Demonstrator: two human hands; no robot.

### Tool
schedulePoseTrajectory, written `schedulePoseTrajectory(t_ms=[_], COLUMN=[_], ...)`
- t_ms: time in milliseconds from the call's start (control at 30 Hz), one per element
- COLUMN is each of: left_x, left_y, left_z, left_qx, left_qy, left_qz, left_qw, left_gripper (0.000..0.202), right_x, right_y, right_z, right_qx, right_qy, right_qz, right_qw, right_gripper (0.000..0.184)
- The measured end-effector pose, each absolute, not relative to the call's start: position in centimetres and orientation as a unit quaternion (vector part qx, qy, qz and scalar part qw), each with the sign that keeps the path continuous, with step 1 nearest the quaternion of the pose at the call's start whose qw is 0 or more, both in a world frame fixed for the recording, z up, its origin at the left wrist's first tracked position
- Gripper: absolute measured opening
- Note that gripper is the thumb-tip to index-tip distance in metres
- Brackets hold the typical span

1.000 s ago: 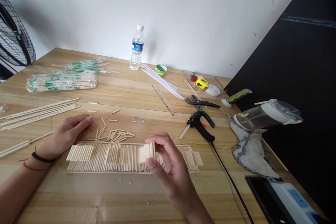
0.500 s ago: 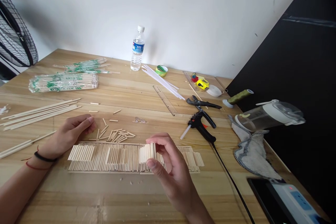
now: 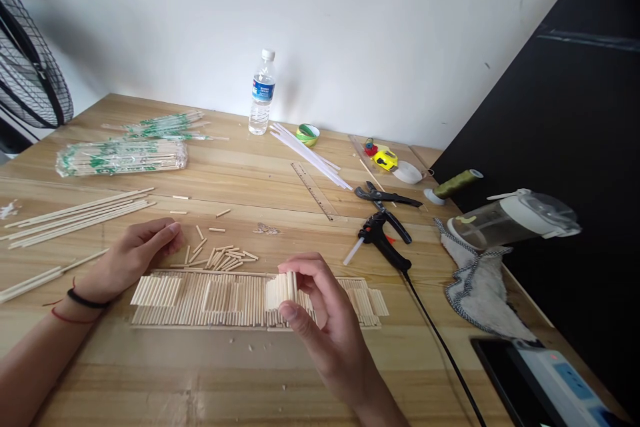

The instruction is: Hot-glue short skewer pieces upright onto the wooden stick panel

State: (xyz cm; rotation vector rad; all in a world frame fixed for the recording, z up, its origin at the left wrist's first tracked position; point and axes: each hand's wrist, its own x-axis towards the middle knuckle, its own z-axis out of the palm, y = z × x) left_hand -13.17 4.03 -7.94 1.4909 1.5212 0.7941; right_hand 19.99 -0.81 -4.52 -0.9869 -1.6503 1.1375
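now pinching a small stick panel (image 3: pixel 279 292) in the half-curled right hand (image 3: pixel 327 323), over the long stick mat (image 3: pixel 191 307); resting the loosely curled left hand (image 3: pixel 141 248) near the short sticks (image 3: pixel 224 259), can't tell if holding anything.

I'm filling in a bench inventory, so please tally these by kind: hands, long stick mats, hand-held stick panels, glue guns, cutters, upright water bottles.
Hands: 2 (left hand, right hand)
Long stick mat: 1
Stick panel, in the right hand: 1
Glue gun: 1
Cutter: 1
Upright water bottle: 1
Total: 7
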Motion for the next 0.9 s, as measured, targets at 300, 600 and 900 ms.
schedulePoseTrajectory(t_ms=[300, 600, 900], left_x=[-12.97, -13.27, -12.86], left_y=[3.98, 4.01, 4.0], left_z=[-7.64, -8.17, -7.64], left_qx=[0.597, 0.587, 0.596], left_qy=[0.606, 0.611, 0.606], left_qz=[0.323, 0.315, 0.316], left_qw=[0.414, 0.427, 0.421], left_gripper=[0.053, 0.054, 0.053], right_x=[19.93, 19.94, 20.0], right_y=[-0.77, -0.83, -0.87], right_z=[-4.56, -4.65, -4.45], right_qx=[-0.392, -0.391, -0.397], right_qy=[-0.662, -0.658, -0.66], right_qz=[0.461, 0.468, 0.467], right_qw=[0.443, 0.44, 0.435], right_gripper=[0.026, 0.026, 0.026])
